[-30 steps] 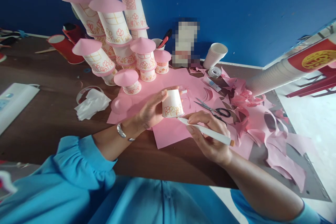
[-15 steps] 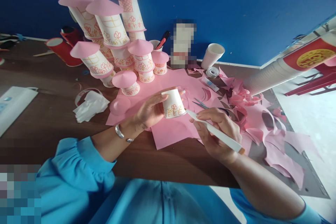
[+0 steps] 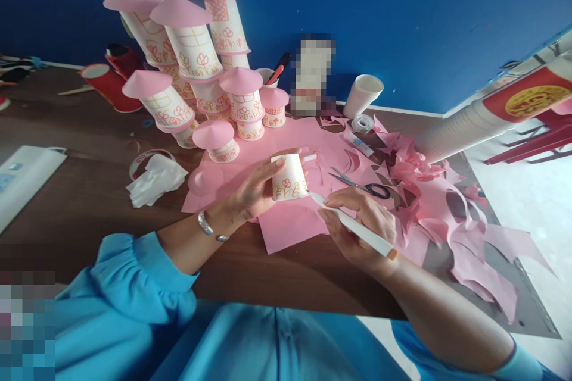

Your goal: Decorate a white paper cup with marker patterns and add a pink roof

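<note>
Running across in front of the blue clothing [image 3: 250, 345], the desk's [image 3: 290, 286] near edge leaves a strip of brown top before the pink paper [image 3: 290, 233]. The right hand [image 3: 370, 220] grips a white marker [image 3: 361, 232] like a pen: orange end back by the wrist, tip up-left at the cup's lower right edge, contact can't be told. The left hand [image 3: 259, 187] grasps the white paper cup [image 3: 289, 175] from the left, thumb on its near side. Cup sits over the pink paper, long axis near upright, wide rim down, narrow base up, drawn flowers by the rim. Scissors [image 3: 357, 184] lie right of the cup, blades pointing left; pink scraps [image 3: 480, 280] crowd the right edge. Left side: brown top between tissue [image 3: 156, 178] and white box [image 3: 27, 181]. Farther: pink-roofed cup towers [image 3: 190, 44] left, white cup stack [image 3: 363, 96] right, blue wall [image 3: 393, 18] bounding the far edge.
</note>
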`<state>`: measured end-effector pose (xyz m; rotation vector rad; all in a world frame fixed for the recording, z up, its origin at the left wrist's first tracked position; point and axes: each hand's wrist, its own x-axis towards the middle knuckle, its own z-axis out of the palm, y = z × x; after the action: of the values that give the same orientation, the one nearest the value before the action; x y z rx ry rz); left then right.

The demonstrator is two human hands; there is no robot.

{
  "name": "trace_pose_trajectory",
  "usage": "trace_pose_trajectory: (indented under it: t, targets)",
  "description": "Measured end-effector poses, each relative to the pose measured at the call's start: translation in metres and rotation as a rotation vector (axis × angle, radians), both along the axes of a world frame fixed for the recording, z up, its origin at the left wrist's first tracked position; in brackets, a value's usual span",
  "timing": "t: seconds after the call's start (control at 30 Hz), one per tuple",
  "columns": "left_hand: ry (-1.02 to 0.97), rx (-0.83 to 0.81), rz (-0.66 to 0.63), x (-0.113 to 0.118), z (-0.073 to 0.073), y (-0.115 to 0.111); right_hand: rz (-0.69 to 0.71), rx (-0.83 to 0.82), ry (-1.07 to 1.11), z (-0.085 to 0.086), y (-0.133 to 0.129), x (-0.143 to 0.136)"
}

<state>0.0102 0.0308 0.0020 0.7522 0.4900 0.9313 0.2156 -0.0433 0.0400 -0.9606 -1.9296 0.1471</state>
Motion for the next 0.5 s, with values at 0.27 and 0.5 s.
trace_pose_trajectory:
  t: [0.27, 0.5]
  targets:
    - [0.009, 0.018, -0.004, -0.0013, 0.0011, -0.0005, -0.005, 0.034, -0.003, 0.0010, -0.0006, 0.0001]
    - [-0.082, -0.120, -0.018, -0.0018, -0.0008, 0.0056, -0.017, 0.025, -0.003, 0.0019, -0.0017, 0.0011]
